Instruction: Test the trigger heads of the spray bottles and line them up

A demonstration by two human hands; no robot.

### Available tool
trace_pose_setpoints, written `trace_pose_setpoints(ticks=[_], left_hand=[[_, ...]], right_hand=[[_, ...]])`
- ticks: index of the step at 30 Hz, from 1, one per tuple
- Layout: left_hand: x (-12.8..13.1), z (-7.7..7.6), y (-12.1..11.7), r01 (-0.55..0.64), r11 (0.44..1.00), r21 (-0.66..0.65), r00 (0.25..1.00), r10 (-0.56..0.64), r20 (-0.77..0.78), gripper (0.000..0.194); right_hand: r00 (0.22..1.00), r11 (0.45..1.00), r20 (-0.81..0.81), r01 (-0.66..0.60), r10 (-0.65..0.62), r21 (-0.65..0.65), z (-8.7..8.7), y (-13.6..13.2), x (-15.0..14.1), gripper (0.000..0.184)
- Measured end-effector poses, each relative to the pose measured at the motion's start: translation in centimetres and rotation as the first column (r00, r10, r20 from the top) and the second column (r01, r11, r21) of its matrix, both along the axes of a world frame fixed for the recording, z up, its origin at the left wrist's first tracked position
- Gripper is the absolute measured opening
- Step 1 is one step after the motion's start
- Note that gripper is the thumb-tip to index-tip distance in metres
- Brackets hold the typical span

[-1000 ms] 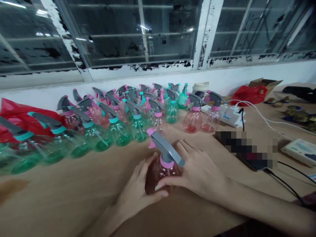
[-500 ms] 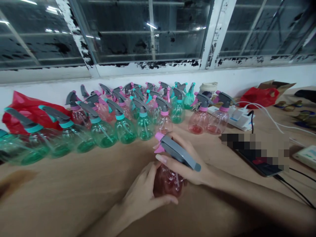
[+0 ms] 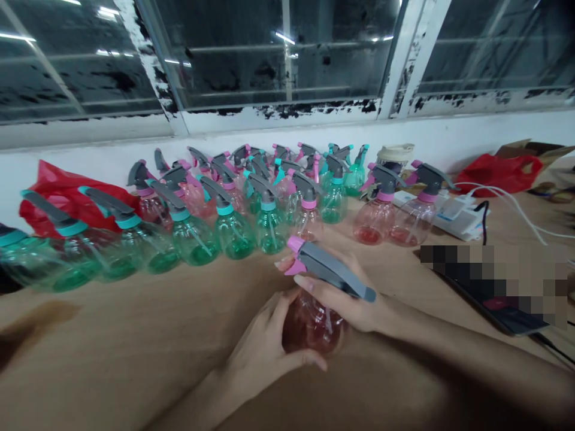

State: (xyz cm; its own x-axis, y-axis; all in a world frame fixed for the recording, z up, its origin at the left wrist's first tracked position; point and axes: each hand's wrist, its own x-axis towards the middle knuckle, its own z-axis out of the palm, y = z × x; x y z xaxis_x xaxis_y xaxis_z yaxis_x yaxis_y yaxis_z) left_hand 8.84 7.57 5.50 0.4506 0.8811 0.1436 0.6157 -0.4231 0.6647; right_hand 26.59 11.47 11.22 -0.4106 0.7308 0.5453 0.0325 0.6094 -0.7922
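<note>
A clear pink spray bottle point(image 3: 314, 326) with a grey and pink trigger head point(image 3: 335, 269) stands on the table in front of me. My left hand point(image 3: 265, 341) wraps round the bottle's body from the left, its thumb along the near side. Around the neck, just under the trigger head, the fingers of my right hand point(image 3: 345, 299) are closed; the collar there is hidden by them. Beyond my hands are a green spray bottle point(image 3: 271, 230) and a pink spray bottle point(image 3: 309, 222).
Several green and pink spray bottles line the wall side of the wooden table point(image 3: 148, 335). Red plastic bags point(image 3: 76, 197) lie behind them at left and right. To the right are two pink bottles point(image 3: 371, 224), a white power strip point(image 3: 453, 215) with cables, and a phone point(image 3: 498, 305).
The view has shifted slightly, so the background bottles and phone sit farther right. Both hands stay on the same pink spray bottle, with little change in their grip.
</note>
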Motion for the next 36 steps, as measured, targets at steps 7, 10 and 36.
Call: trace_pose_setpoints(ticks=[7, 10, 36], left_hand=[[-0.6, -0.3, 1.1, -0.046, 0.999, 0.028, 0.997, 0.048, -0.068, 0.076], [-1.1, -0.9, 1.5, -0.060, 0.993, 0.097, 0.988, 0.073, -0.137, 0.074], [-2.5, -1.9, 2.9, 0.061, 0.923, 0.379, 0.870, 0.137, -0.474, 0.066]], right_hand=[[0.996, 0.987, 0.037, 0.080, -0.086, 0.141, 0.0, 2.1, 0.1, 0.011], [0.993, 0.985, 0.033, 0.106, -0.111, 0.139, -0.2, 2.9, 0.5, 0.010], [0.991, 0.990, 0.064, 0.115, -0.120, 0.077, -0.1, 2.9, 1.3, 0.021]])
